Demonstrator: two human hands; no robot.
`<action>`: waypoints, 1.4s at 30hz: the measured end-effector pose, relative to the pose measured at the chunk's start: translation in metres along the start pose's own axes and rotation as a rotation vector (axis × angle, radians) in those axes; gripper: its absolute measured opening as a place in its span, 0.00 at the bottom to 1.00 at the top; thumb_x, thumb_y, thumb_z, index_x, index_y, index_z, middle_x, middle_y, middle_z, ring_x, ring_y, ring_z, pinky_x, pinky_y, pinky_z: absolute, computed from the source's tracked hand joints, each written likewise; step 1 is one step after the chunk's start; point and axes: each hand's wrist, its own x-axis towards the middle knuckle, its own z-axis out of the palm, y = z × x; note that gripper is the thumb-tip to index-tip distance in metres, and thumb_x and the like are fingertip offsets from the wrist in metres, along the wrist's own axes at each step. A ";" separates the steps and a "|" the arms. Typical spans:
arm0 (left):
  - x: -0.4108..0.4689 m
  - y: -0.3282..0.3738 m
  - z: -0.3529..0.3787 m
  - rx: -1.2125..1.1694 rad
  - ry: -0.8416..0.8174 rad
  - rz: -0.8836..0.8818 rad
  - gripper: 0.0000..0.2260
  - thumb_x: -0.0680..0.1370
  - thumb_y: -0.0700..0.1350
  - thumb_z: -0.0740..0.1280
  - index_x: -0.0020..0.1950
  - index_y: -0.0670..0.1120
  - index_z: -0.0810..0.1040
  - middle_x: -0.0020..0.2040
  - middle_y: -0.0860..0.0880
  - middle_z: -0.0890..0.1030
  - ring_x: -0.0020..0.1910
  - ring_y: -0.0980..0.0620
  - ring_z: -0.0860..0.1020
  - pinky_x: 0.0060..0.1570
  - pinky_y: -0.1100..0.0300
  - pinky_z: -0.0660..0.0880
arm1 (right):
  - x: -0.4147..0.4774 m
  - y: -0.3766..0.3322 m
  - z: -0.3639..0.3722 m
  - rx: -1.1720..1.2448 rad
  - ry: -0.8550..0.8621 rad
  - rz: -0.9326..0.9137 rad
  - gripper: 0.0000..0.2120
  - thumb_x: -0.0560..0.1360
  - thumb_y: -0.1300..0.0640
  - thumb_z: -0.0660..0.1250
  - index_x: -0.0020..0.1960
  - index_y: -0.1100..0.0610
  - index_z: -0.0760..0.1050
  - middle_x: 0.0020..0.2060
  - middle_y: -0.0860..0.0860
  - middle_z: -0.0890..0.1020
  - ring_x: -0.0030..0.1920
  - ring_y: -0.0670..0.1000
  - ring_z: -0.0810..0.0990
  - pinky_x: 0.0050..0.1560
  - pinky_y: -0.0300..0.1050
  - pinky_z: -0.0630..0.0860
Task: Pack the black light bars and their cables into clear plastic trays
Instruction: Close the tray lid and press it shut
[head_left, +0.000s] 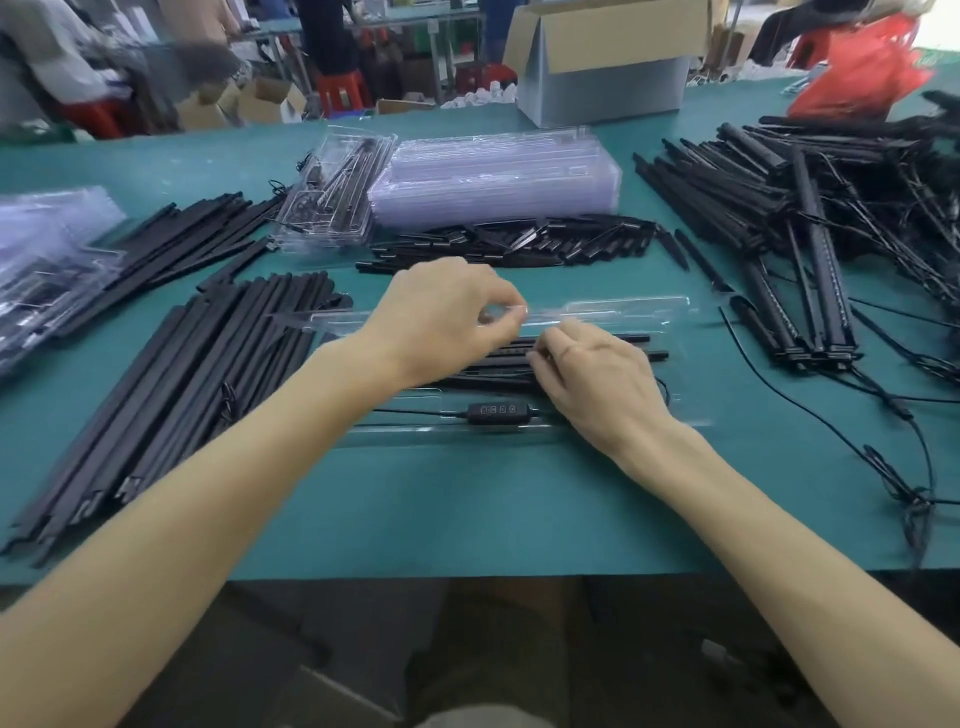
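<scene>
A clear plastic tray (623, 312) lies across the green table in front of me. Black light bars (636, 347) lie side by side in its middle, and a black cable with a button controller (497, 410) sits in its near channel. My left hand (441, 322) hovers over the tray's middle with thumb and fingertips pinched together on the clear plastic. My right hand (597, 384) rests on the bars, fingers curled down onto them; what the fingertips grip is hidden.
Loose black bars are piled at the left (171, 395) and, tangled with cables, at the right (810, 218). Short black parts (509, 244) lie behind the tray. Stacked empty trays (493, 176), packed trays (332, 197) and a cardboard box (602, 62) stand farther back.
</scene>
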 end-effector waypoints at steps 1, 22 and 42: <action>-0.002 0.000 0.004 0.019 -0.014 0.009 0.13 0.82 0.57 0.61 0.59 0.59 0.83 0.55 0.57 0.82 0.54 0.50 0.76 0.53 0.50 0.75 | -0.004 0.000 -0.002 0.005 -0.014 -0.014 0.13 0.83 0.49 0.59 0.50 0.57 0.74 0.45 0.50 0.77 0.50 0.55 0.77 0.42 0.48 0.69; -0.021 -0.010 0.036 -0.220 -0.257 0.043 0.29 0.76 0.63 0.61 0.74 0.53 0.72 0.62 0.52 0.70 0.54 0.55 0.65 0.63 0.59 0.65 | -0.059 0.040 -0.032 0.546 -0.082 -0.091 0.12 0.78 0.61 0.70 0.61 0.55 0.81 0.61 0.45 0.79 0.64 0.42 0.75 0.66 0.36 0.69; -0.027 -0.013 0.050 -0.314 -0.255 0.011 0.32 0.72 0.68 0.62 0.73 0.57 0.73 0.57 0.57 0.68 0.51 0.55 0.71 0.56 0.52 0.75 | -0.088 0.043 -0.042 0.126 -0.118 -0.088 0.18 0.82 0.54 0.62 0.70 0.58 0.75 0.65 0.49 0.79 0.65 0.53 0.76 0.66 0.46 0.73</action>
